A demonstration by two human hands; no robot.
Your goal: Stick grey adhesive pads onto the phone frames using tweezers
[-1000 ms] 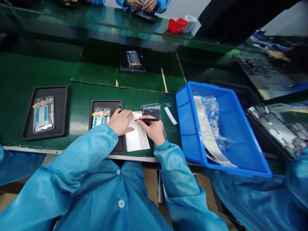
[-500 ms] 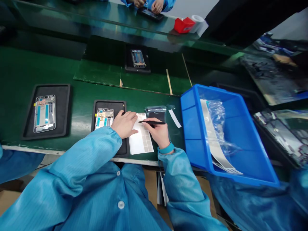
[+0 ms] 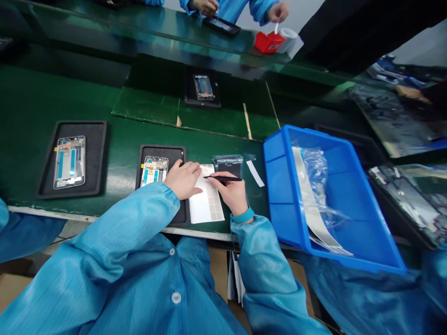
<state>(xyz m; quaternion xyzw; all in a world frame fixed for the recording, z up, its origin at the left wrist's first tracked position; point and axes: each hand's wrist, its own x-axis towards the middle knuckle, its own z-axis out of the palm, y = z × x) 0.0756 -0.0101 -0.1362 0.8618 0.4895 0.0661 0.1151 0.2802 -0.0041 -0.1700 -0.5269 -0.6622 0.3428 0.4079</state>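
My left hand point(image 3: 183, 180) lies on the upper left of a white sheet of grey square stickers point(image 3: 202, 207), fingers stretched out and thumb apart. In my right hand point(image 3: 233, 193) are slim black tweezers point(image 3: 225, 178), held like a pen, their tip at the sheet near my left fingertips. What the tip touches is too small to tell. Partly under my left hand and sleeve, an opened phone point(image 3: 153, 170) rests in a black tray point(image 3: 164, 150). Beyond my right hand lies a dark piece in a clear bag point(image 3: 227, 164), beside a white strip point(image 3: 255, 173).
A blue bin point(image 3: 282, 186) with silvery strips and clear plastic stands at right. Another opened phone point(image 3: 70, 163) sits in a tray at left, a third point(image 3: 203, 87) at the back. Across the bench, a co-worker's hand point(image 3: 278, 11) is over a red box point(image 3: 268, 42).
The co-worker's hand has gone from the far device to the red box and holds something white there. My hands and the tweezers stay almost in place on the sheet; the view has shifted slightly.
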